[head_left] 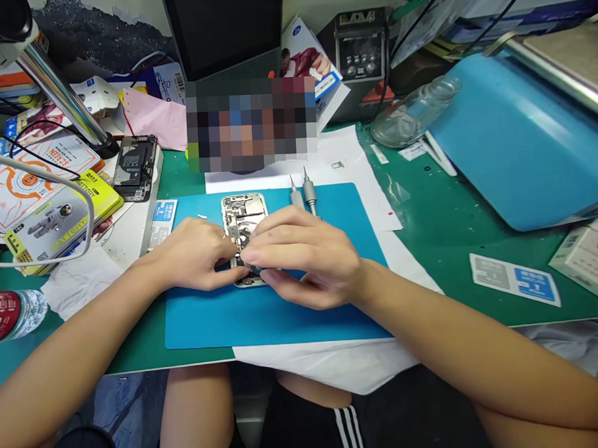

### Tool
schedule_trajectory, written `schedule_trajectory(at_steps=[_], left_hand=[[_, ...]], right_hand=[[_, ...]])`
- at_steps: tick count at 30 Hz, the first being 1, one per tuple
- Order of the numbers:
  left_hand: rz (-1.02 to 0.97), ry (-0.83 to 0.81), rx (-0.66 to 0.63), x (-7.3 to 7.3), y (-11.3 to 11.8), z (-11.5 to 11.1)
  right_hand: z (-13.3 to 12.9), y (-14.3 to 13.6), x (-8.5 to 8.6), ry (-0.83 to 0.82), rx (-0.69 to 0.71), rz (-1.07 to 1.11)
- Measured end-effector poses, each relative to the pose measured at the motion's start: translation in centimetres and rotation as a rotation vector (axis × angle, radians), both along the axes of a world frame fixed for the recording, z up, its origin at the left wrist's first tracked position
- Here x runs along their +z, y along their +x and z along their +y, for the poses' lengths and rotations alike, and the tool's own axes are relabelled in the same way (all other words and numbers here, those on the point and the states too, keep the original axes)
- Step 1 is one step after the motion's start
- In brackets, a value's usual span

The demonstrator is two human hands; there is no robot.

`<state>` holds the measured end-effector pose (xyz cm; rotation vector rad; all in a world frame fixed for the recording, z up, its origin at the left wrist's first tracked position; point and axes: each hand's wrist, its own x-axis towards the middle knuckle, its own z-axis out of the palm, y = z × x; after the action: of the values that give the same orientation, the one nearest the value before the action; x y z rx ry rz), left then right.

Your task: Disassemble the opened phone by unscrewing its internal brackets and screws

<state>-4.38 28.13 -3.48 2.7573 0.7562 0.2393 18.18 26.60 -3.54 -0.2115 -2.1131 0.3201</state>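
Observation:
An opened phone (243,216) with its insides showing lies on a blue work mat (263,311). My left hand (194,253) rests on the mat at the phone's left side, fingers curled against its lower edge. My right hand (307,253) covers the phone's lower half, fingertips pinched together over a small part there. What the fingers pinch is hidden. Two grey screwdrivers (307,192) lie just beyond my right hand on the mat.
A second opened phone (135,166) lies at the back left beside yellow battery boxes (56,221). A glass bottle (413,113), a blue pad (518,148), a soldering station (363,49), a lamp pole (60,89) and a water bottle (13,314) ring the green table mat (443,244).

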Motion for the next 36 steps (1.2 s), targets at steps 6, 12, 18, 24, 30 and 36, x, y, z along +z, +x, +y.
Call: schedule_trajectory(at_steps=[6, 12, 18, 24, 30, 36], left_hand=[[-0.015, -0.004, 0.005, -0.27, -0.05, 0.02], [-0.008, -0.012, 0.0, -0.24, -0.11, 0.0], [-0.018, -0.024, -0.004, -0.31, 0.0, 0.02], [-0.042, -0.011, -0.004, -0.38, -0.08, 0.04], [-0.039, -0.005, -0.004, -0.39, -0.08, 0.09], [-0.043, -0.004, -0.008, -0.38, -0.11, 0.01]], right_hand=[[-0.07, 0.05, -0.13, -0.006, -0.024, -0.058], [-0.2, -0.07, -0.09, -0.055, 0.017, -0.013], [-0.22, -0.04, -0.03, -0.04, 0.006, -0.037], [-0.13, -0.02, 0.25, -0.068, 0.015, -0.066], [-0.19, -0.01, 0.04, -0.05, 0.023, -0.056], [-0.25, -0.14, -0.07, -0.075, 0.034, -0.049]])
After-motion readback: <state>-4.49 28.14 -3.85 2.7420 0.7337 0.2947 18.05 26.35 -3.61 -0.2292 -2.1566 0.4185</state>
